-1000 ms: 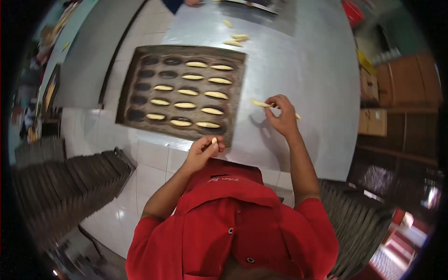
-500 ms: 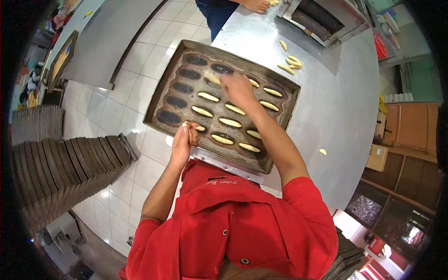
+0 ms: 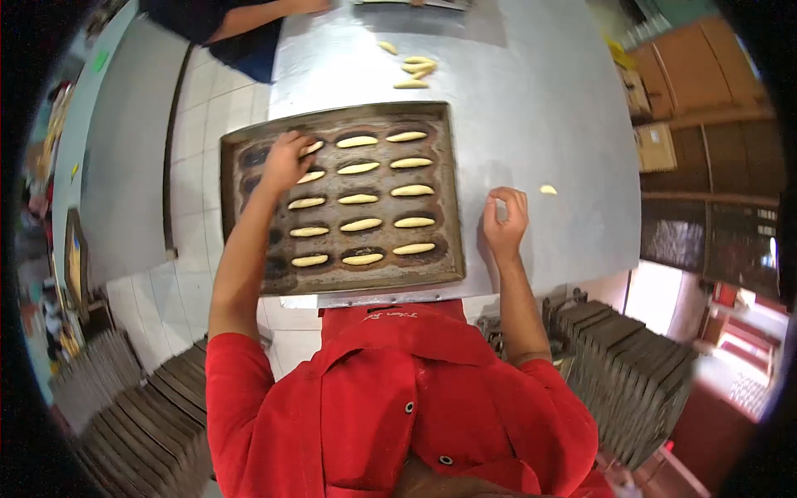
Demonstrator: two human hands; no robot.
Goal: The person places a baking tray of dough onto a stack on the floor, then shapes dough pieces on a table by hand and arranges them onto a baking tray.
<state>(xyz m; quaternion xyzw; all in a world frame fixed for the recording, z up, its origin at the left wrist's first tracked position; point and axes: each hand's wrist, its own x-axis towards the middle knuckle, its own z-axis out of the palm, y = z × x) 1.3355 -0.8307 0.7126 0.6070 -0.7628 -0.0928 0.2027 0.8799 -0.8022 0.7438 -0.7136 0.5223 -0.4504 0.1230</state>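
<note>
A worn metal baking tray (image 3: 455, 199) lies on the steel table, holding rows of slim, pale dough pieces (image 3: 360, 225) in dark oval marks. My left hand (image 3: 286, 162) is over the tray's upper left part. Its fingers are closed at the left end of a dough piece (image 3: 312, 148), partly covering it. To the right of the tray, my right hand (image 3: 506, 220) hovers above the tabletop with its fingers curled in; nothing shows in it. A small dough piece (image 3: 548, 190) lies on the table right of that hand.
Several loose dough pieces (image 3: 418, 66) lie on the steel table (image 3: 548, 108) beyond the tray. Another person's arm (image 3: 253, 18) reaches in at the far left. Stacked dark trays (image 3: 623, 357) stand right of my body, with more stacks (image 3: 154, 415) at the left.
My view has turned to the right. My right hand has left the tray for the space over the table. My left hand has moved from the tray's near edge to its far row.
</note>
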